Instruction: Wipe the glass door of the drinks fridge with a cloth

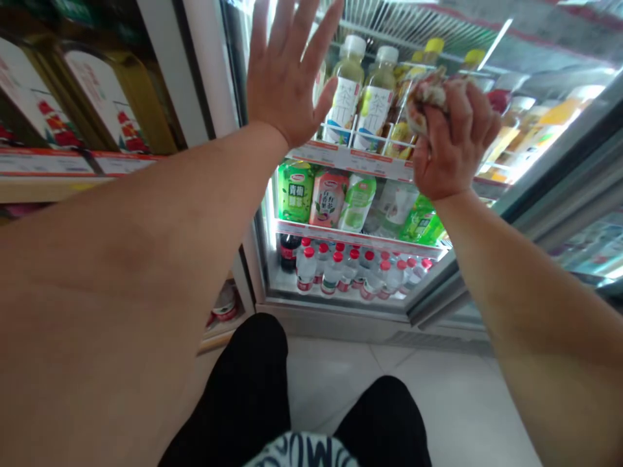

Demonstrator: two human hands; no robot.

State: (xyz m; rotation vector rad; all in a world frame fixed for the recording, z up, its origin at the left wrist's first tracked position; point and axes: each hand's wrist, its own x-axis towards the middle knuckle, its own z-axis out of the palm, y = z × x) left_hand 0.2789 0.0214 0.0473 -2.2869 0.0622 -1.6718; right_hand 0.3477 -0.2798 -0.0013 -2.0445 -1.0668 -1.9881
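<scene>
My left hand (285,71) is raised flat with its fingers spread, palm against the glass door (535,110) of a drinks fridge near its left edge. My right hand (452,139) is closed round a crumpled cloth (428,97), pressed to the same glass further right. Behind the glass stand two pale green tea bottles (363,91) on an upper shelf. Green and pink drink cartons (316,194) fill the shelf below. Red-capped water bottles (350,269) line the bottom shelf.
To the left, a shelf (53,185) carries large yellow oil bottles (97,91) with price tags along its edge. A second glass door (588,253) lies at the right. Pale floor tiles (438,389) run in front, with my dark trouser legs (253,389) below.
</scene>
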